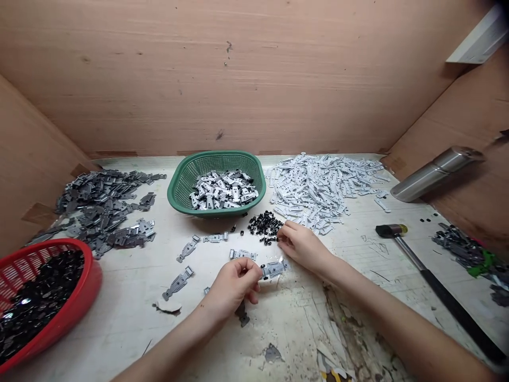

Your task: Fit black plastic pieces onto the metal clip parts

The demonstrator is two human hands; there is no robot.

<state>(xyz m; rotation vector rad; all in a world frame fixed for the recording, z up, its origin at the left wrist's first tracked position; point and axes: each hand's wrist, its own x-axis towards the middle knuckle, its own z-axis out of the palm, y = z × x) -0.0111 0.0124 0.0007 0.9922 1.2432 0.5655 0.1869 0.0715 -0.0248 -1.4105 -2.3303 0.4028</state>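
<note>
The left fingers (251, 275) are narrow just beside a grey clip (275, 269), the right fingers (283, 234) narrow beside black pieces (263, 225), any grip unclear.

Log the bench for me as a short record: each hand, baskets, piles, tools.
Left hand: at one end of a gray clip; grip unclear
Right hand: at right edge of black bits
Green basket: holds pale parts
Red basket: left; holds shiny black pieces
Gray pile: behind red basket
White pile: right of green basket
Hammer: lying at right
</note>
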